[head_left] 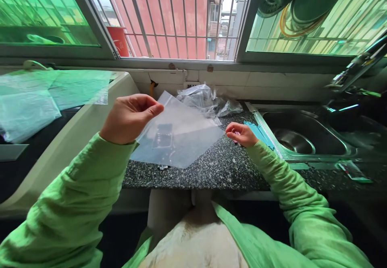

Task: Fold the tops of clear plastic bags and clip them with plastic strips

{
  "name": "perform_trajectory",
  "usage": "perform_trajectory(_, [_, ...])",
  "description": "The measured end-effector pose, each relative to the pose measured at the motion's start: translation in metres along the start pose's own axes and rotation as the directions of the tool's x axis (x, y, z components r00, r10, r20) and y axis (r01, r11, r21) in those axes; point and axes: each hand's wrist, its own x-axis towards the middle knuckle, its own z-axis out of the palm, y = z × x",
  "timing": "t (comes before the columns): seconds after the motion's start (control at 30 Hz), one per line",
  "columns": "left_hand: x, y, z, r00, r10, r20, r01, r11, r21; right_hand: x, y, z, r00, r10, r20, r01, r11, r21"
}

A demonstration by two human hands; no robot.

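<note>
Nearest the camera, two green sleeves (pixel 69 207) reach out over the front edge of a speckled dark stone bench (pixel 217 167). The left hand (pixel 128 116) is raised above the bench's left end, its grip closed in a pinch, thumb against fingertips, on the upper corner of a clear plastic bag (pixel 178 137); the bag hangs tilted, its lower corner touching or nearly touching the stone near the front edge. Through the film a small dark shape shows, though I cannot tell whether it lies inside the bag or on the bench behind it. The right hand (pixel 242 135) rests low on the bench just beside the bag's right corner, fingers curled loosely around something small and pinkish that is too hidden to name; how firmly it is held I cannot tell. A blue strip (pixel 260 132) lies along the bench edge next to the steel sink (pixel 302 139). A crumpled heap of clear plastic (pixel 208 100) sits at the back edge under the window. As it looks, the bag is lifted and ready but nothing is being put into it yet, so the work seems early.
</note>
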Motion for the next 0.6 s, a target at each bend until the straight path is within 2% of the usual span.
perform_trajectory(0.07, [-0.004,0.001,0.0,1.0,0.009,0.023,-0.01,1.0,0.02,0.003,-0.005,0.0,1.0,-0.026,-0.013,0.026,0.999,0.023])
perform_trajectory(0.13, [-0.009,0.001,-0.003,1.0,0.005,0.027,-0.006,0.999,0.048,0.007,-0.011,0.006,0.992,-0.128,0.019,0.127,0.991,0.028])
perform_trajectory(0.2, [-0.015,-0.001,-0.007,1.0,-0.017,0.023,0.015,0.997,0.076,0.011,-0.016,0.017,0.972,-0.228,0.058,0.227,0.974,0.02])
perform_trajectory(0.3, [-0.021,-0.005,-0.015,0.996,-0.086,0.011,0.085,0.992,0.093,0.018,-0.022,0.033,0.957,-0.278,0.089,0.275,0.961,0.04])
perform_trajectory(0.43, [-0.014,-0.019,-0.014,0.977,-0.213,-0.006,0.212,0.976,-0.043,0.024,-0.021,0.034,0.967,-0.229,0.113,0.218,0.97,0.103])
perform_trajectory(0.53, [-0.002,-0.041,0.003,0.976,-0.219,-0.006,0.215,0.962,-0.166,0.025,-0.007,0.024,0.993,-0.094,0.073,0.086,0.99,0.112])
perform_trajectory(0.6, [0.006,-0.061,0.019,0.97,-0.241,0.035,0.243,0.951,-0.191,0.024,0.008,0.018,0.999,0.006,0.053,-0.01,0.997,0.082])
